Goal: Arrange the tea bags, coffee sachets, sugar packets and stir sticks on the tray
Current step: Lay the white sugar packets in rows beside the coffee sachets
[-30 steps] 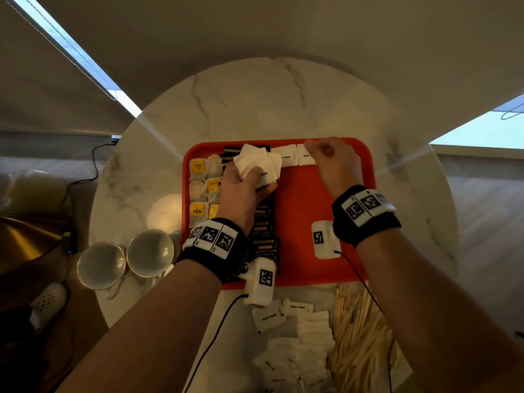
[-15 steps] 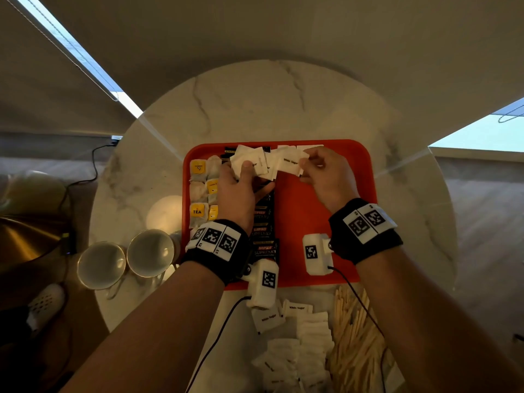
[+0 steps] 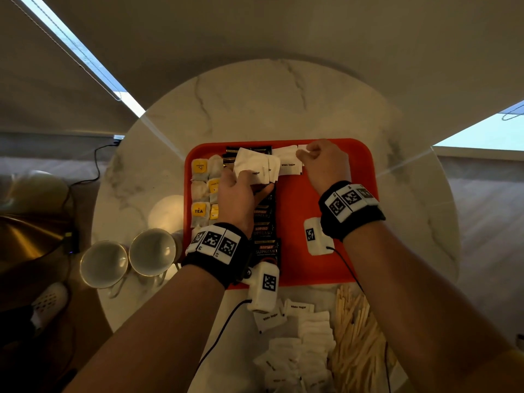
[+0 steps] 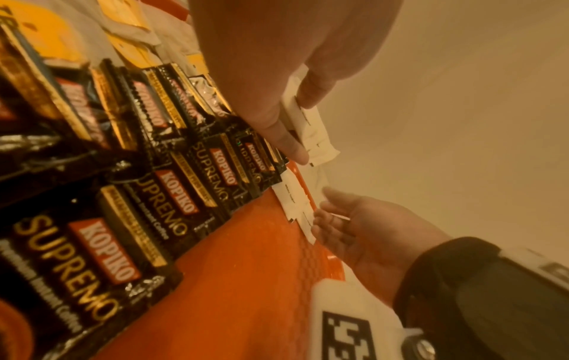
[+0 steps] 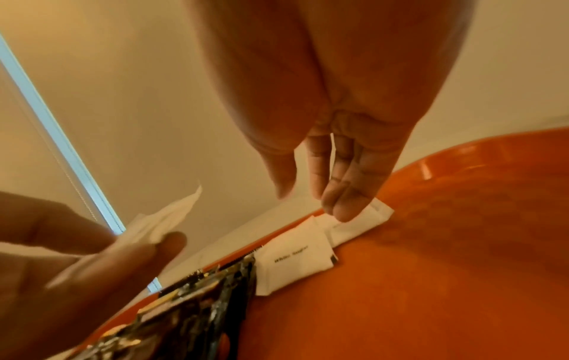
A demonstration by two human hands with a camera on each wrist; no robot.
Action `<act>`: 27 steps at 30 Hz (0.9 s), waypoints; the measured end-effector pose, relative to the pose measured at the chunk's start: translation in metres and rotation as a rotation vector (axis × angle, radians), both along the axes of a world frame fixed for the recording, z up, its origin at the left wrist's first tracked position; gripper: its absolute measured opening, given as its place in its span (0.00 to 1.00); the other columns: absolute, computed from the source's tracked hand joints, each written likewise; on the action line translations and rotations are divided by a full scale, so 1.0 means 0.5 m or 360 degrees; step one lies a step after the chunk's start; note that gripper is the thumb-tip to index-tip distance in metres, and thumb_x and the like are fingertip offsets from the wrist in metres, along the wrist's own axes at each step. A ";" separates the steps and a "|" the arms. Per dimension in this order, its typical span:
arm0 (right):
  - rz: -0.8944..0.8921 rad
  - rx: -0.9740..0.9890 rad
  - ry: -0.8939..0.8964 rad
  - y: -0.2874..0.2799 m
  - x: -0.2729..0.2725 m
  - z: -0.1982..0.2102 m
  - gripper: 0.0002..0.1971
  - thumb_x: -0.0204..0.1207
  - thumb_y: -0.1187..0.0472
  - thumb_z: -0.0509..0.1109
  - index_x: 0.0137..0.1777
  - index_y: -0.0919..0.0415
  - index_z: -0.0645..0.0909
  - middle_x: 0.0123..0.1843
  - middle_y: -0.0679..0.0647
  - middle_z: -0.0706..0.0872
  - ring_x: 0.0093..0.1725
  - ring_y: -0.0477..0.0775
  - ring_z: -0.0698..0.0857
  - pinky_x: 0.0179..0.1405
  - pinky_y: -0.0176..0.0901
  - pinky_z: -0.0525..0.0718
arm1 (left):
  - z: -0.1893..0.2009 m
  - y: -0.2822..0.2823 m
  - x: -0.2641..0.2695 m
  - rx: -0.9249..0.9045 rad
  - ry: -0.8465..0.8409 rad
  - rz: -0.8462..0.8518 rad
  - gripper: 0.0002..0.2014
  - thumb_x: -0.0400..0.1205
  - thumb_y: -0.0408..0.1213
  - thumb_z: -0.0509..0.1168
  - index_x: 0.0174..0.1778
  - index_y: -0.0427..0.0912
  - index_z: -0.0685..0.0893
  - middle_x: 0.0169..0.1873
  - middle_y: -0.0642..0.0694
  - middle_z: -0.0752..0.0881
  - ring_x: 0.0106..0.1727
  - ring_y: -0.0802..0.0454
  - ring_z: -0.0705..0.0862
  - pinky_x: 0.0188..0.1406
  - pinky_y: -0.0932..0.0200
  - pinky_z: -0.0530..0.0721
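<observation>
Tea bags [image 3: 202, 188] and coffee sachets [image 3: 265, 231] are placed; the left hand [image 3: 236, 198] grips spare sugar packets [image 3: 255, 165], the right hand's [image 3: 323, 163] straight fingers [image 5: 344, 199] press one onto the tray [image 3: 326, 268]; stir sticks [image 3: 357, 344] wait on the tabletop [image 3: 255, 103].

round marble table [image 3: 255, 109] | two empty cups [image 3: 103, 263] [image 3: 153, 252] at its left edge | cable [image 3: 96, 165] beyond

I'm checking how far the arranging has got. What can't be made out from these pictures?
- Sachets: head view, the left hand covers the column's middle.
- Sugar stack in that hand: packets overlap, count unclear.
- Packet under the right hand: print hidden by fingers.
- Sticks: cut off by the bottom edge.
</observation>
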State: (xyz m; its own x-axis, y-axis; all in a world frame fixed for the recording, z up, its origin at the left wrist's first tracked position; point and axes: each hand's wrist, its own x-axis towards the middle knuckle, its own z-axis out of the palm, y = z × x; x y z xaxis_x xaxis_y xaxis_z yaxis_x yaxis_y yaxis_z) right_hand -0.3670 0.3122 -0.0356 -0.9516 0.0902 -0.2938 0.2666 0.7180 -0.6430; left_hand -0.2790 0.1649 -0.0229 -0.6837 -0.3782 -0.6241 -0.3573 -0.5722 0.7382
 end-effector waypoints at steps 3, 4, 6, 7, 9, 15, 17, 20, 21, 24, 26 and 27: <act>0.0042 -0.0279 0.0047 -0.015 0.032 0.043 0.18 0.79 0.38 0.71 0.56 0.53 0.83 0.49 0.42 0.88 0.48 0.44 0.88 0.44 0.34 0.84 | -0.004 0.003 -0.001 -0.0030 0.0041 -0.0020 0.07 0.88 0.30 0.63 0.62 0.36 0.78 0.62 0.32 0.85 0.62 0.36 0.89 0.46 0.54 0.91; 0.0093 -0.0380 0.0006 -0.023 0.046 0.053 0.18 0.77 0.38 0.73 0.55 0.51 0.83 0.47 0.42 0.87 0.46 0.43 0.88 0.43 0.35 0.85 | -0.005 0.005 -0.001 -0.0031 0.0068 -0.0032 0.09 0.88 0.31 0.64 0.63 0.35 0.77 0.62 0.31 0.85 0.61 0.36 0.89 0.47 0.53 0.91; 0.0203 -0.0511 -0.0051 -0.035 0.071 0.060 0.19 0.73 0.43 0.79 0.57 0.51 0.82 0.45 0.44 0.88 0.43 0.40 0.88 0.43 0.33 0.86 | -0.003 0.011 -0.001 -0.0003 0.0142 -0.0061 0.13 0.88 0.33 0.66 0.65 0.32 0.77 0.62 0.30 0.86 0.61 0.36 0.90 0.51 0.49 0.92; 0.0231 -0.0548 -0.0032 -0.039 0.079 0.058 0.18 0.73 0.48 0.81 0.58 0.52 0.82 0.45 0.44 0.88 0.42 0.38 0.88 0.42 0.31 0.86 | 0.000 0.014 0.000 0.0020 0.0169 -0.0069 0.14 0.87 0.33 0.67 0.67 0.32 0.77 0.63 0.30 0.87 0.61 0.36 0.90 0.53 0.48 0.92; 0.0202 -0.0606 0.0041 -0.040 0.085 0.053 0.14 0.75 0.56 0.81 0.56 0.51 0.81 0.43 0.44 0.87 0.41 0.34 0.87 0.41 0.28 0.84 | 0.003 0.017 0.001 0.0072 0.0185 -0.0052 0.16 0.87 0.35 0.68 0.68 0.32 0.77 0.63 0.31 0.87 0.62 0.36 0.89 0.55 0.46 0.92; 0.0099 -0.0706 0.0049 -0.021 0.076 0.031 0.07 0.79 0.62 0.76 0.54 0.54 0.85 0.47 0.51 0.91 0.44 0.49 0.91 0.45 0.43 0.91 | 0.004 0.010 0.006 0.0104 0.0171 -0.0053 0.16 0.88 0.36 0.67 0.69 0.33 0.77 0.65 0.32 0.87 0.62 0.38 0.90 0.55 0.48 0.91; 0.0096 -0.0685 0.0050 -0.009 0.069 0.031 0.07 0.81 0.63 0.74 0.57 0.55 0.86 0.48 0.49 0.89 0.44 0.49 0.91 0.39 0.32 0.87 | 0.003 0.011 0.007 0.0076 0.0168 -0.0071 0.15 0.88 0.34 0.68 0.69 0.34 0.78 0.65 0.34 0.87 0.62 0.40 0.90 0.55 0.48 0.91; 0.0047 -0.0531 0.0093 0.025 0.049 0.026 0.10 0.85 0.63 0.68 0.63 0.57 0.85 0.51 0.47 0.88 0.48 0.49 0.90 0.43 0.34 0.88 | 0.000 0.009 0.008 0.0014 0.0150 -0.0022 0.14 0.87 0.33 0.68 0.67 0.35 0.78 0.64 0.35 0.87 0.61 0.42 0.91 0.51 0.53 0.91; 0.0039 -0.0401 0.0116 0.040 0.041 0.022 0.11 0.86 0.62 0.66 0.65 0.56 0.85 0.53 0.48 0.88 0.49 0.49 0.89 0.46 0.38 0.89 | -0.001 0.008 0.009 -0.0006 0.0138 0.0009 0.13 0.87 0.33 0.67 0.67 0.35 0.78 0.64 0.36 0.87 0.60 0.43 0.91 0.49 0.55 0.91; 0.0092 -0.0015 0.0149 0.080 0.020 0.008 0.14 0.88 0.63 0.61 0.68 0.58 0.84 0.58 0.50 0.86 0.51 0.48 0.84 0.43 0.30 0.77 | -0.003 0.000 0.008 -0.0037 0.0123 0.0067 0.13 0.88 0.33 0.67 0.67 0.37 0.78 0.63 0.38 0.87 0.60 0.44 0.91 0.47 0.58 0.90; 0.0157 0.0138 0.0117 0.093 0.009 -0.005 0.14 0.88 0.64 0.60 0.68 0.59 0.84 0.57 0.51 0.86 0.52 0.47 0.81 0.37 0.24 0.69 | -0.003 -0.002 0.007 -0.0051 0.0113 0.0071 0.12 0.87 0.33 0.67 0.66 0.38 0.78 0.63 0.38 0.87 0.59 0.44 0.91 0.46 0.58 0.90; 0.0181 0.0179 0.0091 0.094 0.005 -0.011 0.14 0.88 0.64 0.60 0.67 0.59 0.84 0.58 0.52 0.87 0.52 0.47 0.81 0.36 0.24 0.69 | -0.003 -0.003 0.006 -0.0050 0.0109 0.0072 0.11 0.87 0.33 0.67 0.65 0.38 0.78 0.62 0.38 0.87 0.59 0.44 0.91 0.46 0.58 0.90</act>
State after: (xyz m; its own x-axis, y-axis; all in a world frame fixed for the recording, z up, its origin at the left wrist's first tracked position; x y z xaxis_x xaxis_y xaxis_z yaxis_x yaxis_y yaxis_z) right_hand -0.3645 0.3591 -0.0410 -0.9725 0.0100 -0.2329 0.1444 0.8099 -0.5685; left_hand -0.2758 0.1635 -0.0244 -0.7061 -0.4285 -0.5638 -0.2798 -0.5626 0.7779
